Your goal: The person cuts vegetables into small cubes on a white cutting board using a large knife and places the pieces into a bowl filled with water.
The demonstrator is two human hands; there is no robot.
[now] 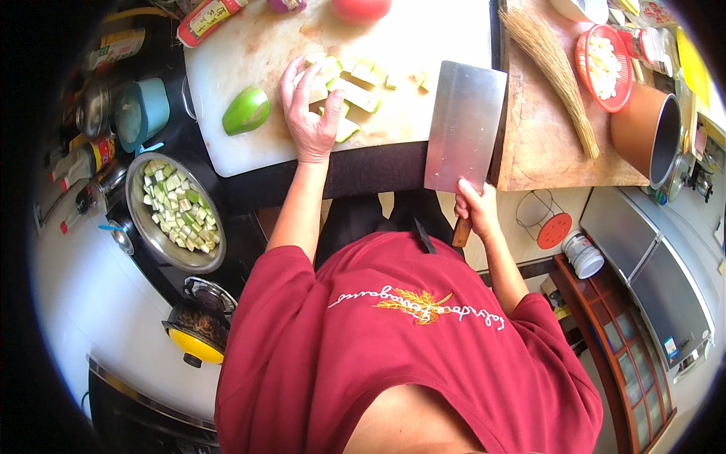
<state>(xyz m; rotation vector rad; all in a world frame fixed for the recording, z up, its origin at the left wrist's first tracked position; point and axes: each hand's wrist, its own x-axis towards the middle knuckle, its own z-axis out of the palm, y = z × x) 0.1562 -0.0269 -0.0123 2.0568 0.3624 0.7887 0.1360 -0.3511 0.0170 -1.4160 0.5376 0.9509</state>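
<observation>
Presently, a cleaver (pixel 466 113) is grasped by the right hand (pixel 476 208), its broad blade overlapping the near right corner of the white cutting board (pixel 208 79). Cut green pieces (pixel 354 95) are spread across the board's middle, where the left hand (pixel 310 125) is laid with fingers apart — whether any piece is pinched cannot be told. A larger green chunk (pixel 246 111) is seen on the board's left side; pale cubes (pixel 181 208) are held in a metal bowl (pixel 161 252) beyond its near left corner.

A broad cleaver (pixel 465 121), flat face showing, is right of cut vegetable pieces (pixel 355 95), pale and green-skinned, clustered on a white board (pixel 246 155).
</observation>
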